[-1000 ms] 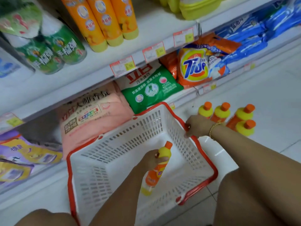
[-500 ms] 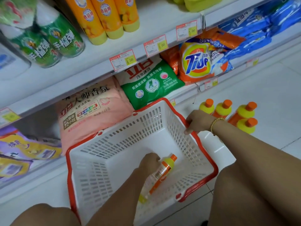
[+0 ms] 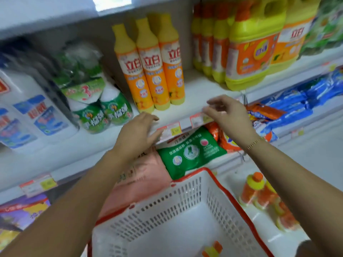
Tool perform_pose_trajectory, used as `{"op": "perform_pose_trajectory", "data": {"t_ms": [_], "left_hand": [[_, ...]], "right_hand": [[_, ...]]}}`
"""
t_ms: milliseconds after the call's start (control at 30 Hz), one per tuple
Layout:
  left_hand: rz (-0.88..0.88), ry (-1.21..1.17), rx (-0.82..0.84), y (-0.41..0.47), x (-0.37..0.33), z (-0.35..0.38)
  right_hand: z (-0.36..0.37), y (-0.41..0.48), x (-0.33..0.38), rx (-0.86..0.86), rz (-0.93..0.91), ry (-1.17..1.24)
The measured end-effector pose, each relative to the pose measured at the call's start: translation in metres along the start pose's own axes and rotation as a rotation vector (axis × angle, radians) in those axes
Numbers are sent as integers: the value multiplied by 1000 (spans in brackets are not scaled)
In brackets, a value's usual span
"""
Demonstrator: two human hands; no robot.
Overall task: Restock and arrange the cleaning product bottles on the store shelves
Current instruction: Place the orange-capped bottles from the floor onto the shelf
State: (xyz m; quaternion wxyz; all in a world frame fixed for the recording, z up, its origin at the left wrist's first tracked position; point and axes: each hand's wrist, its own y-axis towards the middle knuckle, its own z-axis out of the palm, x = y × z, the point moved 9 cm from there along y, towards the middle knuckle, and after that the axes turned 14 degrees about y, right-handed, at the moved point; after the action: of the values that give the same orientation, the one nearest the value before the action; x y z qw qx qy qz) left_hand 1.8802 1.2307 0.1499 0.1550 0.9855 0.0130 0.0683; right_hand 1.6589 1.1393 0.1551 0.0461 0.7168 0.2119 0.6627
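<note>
Shelf bottles point(image 3: 156, 75) upright, above and between the hands.
Left hand point(image 3: 138, 132) nearer, right hand point(image 3: 229, 115) off right; both empty, fingers spread.

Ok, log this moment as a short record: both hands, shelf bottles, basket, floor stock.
left hand: open, empty, by the shelf edge
right hand: open, empty, by the same edge
shelf: three tall orange bottles standing side by side
basket: white with red rim, one small bottle inside
floor: small orange-capped bottles grouped right of the basket
</note>
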Motion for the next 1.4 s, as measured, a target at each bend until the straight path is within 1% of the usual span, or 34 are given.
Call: {"op": "perform_pose_trajectory", "data": {"t_ms": [33,100,200,233,333,433,600,667,767,833,933,1000,1067,1133,1167,1233,1267,1333,1400], "left_hand": [[14,20,24,2,9,7],[24,32,20,3,22,17],[10,84,-47,6,27,21],[-7,93,-76,7,27,21],[-45,81,-114,7,29,25],[-38,89,-167,6,29,23],[-25,100,-209,4,25,19],[-25,103,-217,3,25,18],[-22,104,-233,2,24,15],[-14,103,-228,2,22,15],[-64,64,-169,3,26,15],[-140,-33,-153,-1,28,12],[-229,-240,-174,-7,19,1],[-302,-531,-213,-15,-6,-16],[-327,-725,-184,-19,-23,-22],[-329,-1132,-47,-27,-65,-24],[-323,-1252,9,-33,-82,-21],[-363,-1340,45,-47,-95,-15],[-438,-1360,13,-59,-94,-10]], "right_hand": [[11,16,4,13,1,6],[33,45,2,39,37,0],[49,77,-16,-16,156,120],[54,85,-20,-18,186,127],[79,101,-30,93,232,85],[99,109,-33,159,224,21],[94,110,-23,107,116,-83],[86,106,-18,60,121,6],[77,90,-3,40,204,315],[72,70,11,73,279,478],[64,25,22,165,405,584],[50,-7,19,218,439,551],[37,-34,10,283,430,422],[30,-57,-2,359,387,274],[28,-68,-6,388,358,219],[30,-88,-13,418,280,115],[32,-98,-17,417,243,72],[36,-114,-26,402,206,24],[37,-126,-34,386,205,3]]}}
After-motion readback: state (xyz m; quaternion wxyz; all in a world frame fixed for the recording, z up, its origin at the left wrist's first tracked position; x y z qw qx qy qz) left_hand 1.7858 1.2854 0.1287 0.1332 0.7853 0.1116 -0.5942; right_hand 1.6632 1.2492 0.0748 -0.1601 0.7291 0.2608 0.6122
